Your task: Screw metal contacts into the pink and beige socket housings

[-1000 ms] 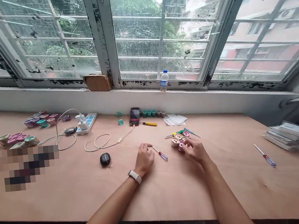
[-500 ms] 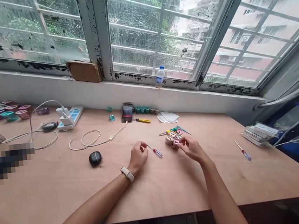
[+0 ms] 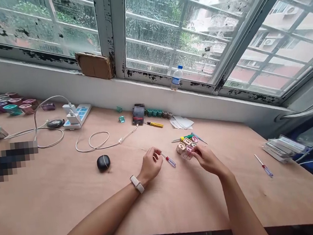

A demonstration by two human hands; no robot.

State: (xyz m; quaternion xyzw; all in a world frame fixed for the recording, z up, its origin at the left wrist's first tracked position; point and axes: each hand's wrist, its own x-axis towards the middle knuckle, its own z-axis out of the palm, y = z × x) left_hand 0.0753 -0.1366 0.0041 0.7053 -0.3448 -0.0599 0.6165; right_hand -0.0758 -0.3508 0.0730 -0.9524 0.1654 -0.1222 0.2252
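My right hand (image 3: 208,159) reaches in from the right, with thumb and fingertips closed on a pink pencil sharpener (image 3: 188,151) with two holes in its top. It sits at the near edge of a small cluster of similar sharpeners, including a beige one (image 3: 180,147) and another pink one (image 3: 194,139). My left hand (image 3: 151,165) rests on the table, fingers loosely curled, thumb apart and nothing visible in them. Just right of its fingertips lies a screwdriver (image 3: 170,162) with a clear and red handle, its shaft tip close to the fingers.
Behind the cluster lie a green-and-yellow-handled screwdriver (image 3: 185,138) and a thin blue tool (image 3: 198,137). A black case (image 3: 103,163) is at left, near a white cable (image 3: 95,149). Another screwdriver (image 3: 264,167) and stacked packets (image 3: 283,147) lie at right. More sharpeners (image 3: 12,109) stand far left.
The view has tilted and shifted, so everything sits slightly further right. My right fingertips have closed in on the pink sharpener. My left hand keeps its place beside the screwdriver.
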